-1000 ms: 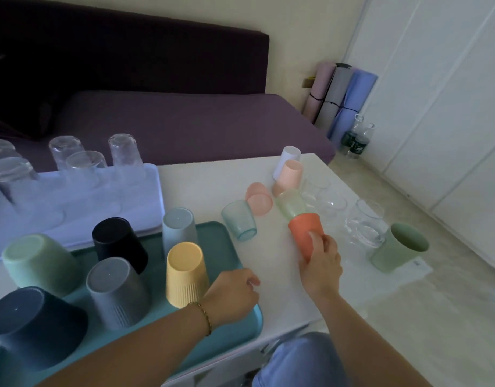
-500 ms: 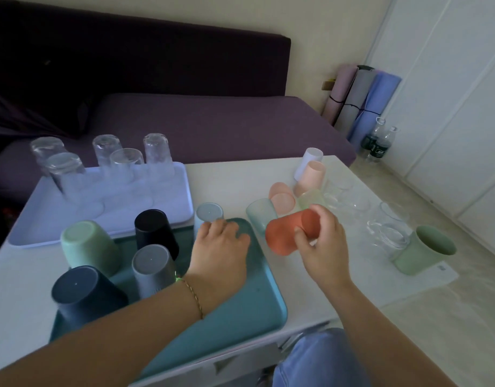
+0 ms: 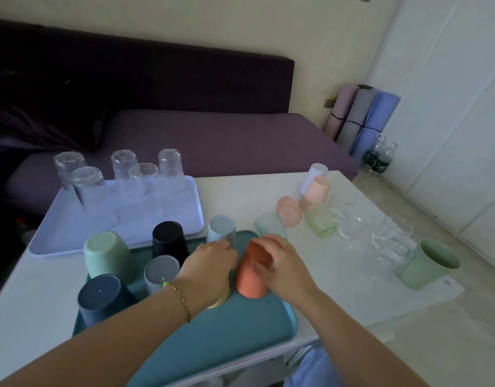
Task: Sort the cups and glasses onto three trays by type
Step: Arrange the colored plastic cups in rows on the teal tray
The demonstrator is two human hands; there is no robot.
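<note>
**A:** what's far left?
**B:** upturned glasses on the lavender tray, by the table's back-left edge.
**A:** hands?
**B:** left hand curled over the yellow cup. Right hand grips the orange cup, upside down on the teal tray, whose near end is bare. Green mug sits near the right edge.

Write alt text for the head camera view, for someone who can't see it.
A person's right hand grips an upside-down orange cup on a teal tray of inverted coloured cups, while the left hand holds a mostly hidden yellow cup beside it. Behind, a lavender tray carries upturned clear glasses; more cups and glasses wait on the white table.
</note>
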